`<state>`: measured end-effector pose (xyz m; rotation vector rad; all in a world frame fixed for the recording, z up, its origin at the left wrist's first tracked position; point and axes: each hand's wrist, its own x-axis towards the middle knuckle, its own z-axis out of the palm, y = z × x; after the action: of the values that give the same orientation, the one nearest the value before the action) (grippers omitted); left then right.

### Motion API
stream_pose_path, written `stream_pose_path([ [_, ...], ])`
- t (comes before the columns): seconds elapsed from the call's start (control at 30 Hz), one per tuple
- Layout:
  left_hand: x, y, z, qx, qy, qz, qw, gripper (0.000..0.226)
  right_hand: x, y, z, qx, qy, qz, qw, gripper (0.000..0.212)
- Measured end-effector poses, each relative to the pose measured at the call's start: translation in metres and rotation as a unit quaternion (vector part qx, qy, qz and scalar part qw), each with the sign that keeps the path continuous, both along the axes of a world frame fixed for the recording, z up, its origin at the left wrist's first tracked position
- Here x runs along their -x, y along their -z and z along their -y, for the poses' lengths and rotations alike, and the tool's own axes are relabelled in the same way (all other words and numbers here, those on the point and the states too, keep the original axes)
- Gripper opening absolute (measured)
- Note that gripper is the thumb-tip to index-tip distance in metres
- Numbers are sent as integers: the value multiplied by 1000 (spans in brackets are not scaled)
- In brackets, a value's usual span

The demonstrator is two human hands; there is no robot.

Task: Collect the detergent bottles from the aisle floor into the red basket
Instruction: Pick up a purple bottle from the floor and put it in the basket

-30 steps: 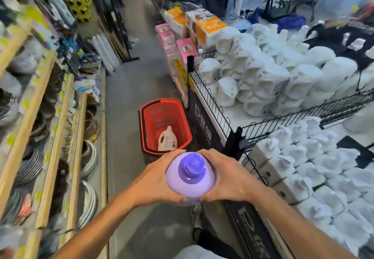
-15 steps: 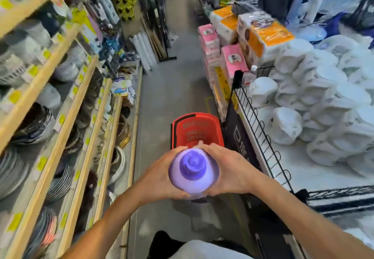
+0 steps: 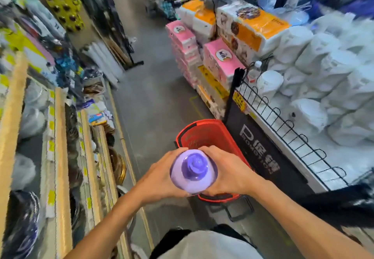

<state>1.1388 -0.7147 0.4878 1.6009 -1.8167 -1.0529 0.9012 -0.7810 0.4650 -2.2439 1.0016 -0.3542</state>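
I have my left hand [image 3: 159, 177] and right hand [image 3: 228, 174] curled round a lilac detergent bottle [image 3: 193, 171], one on each side. Its cap faces the camera. It is above the near end of the red basket [image 3: 203, 134] on the aisle floor [image 3: 153, 101]. Bottle and hands hide most of the basket's inside, and the left shelves [image 3: 60, 157] are blurred.

Upright lilac detergent bottle [image 3: 193, 172] above red basket [image 3: 204, 135].
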Motion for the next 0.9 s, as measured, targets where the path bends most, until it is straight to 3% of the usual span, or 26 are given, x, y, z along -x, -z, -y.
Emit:
stream_pose_path([
  [0.23, -54, 22, 72, -23, 95, -1, 995, 103, -49, 13, 24, -41, 100, -10, 994, 94],
  [0.43, -58, 59, 127, -68, 151, 15, 986, 104, -54, 53, 60, -52, 124, -27, 990, 87],
  [0.63, -66, 80, 199, -96, 187, 29, 977, 99, -61, 85, 111, -94, 157, -8, 983, 97],
  [0.73, -65, 101, 236, -114, 238, 46, 964, 100, -67, 107, 119, -131, 218, -9, 967, 107],
  [0.9, -51, 186, 309, -84, 363, 107, 922, 103, -67, 154, 145, -168, 298, -43, 939, 106],
])
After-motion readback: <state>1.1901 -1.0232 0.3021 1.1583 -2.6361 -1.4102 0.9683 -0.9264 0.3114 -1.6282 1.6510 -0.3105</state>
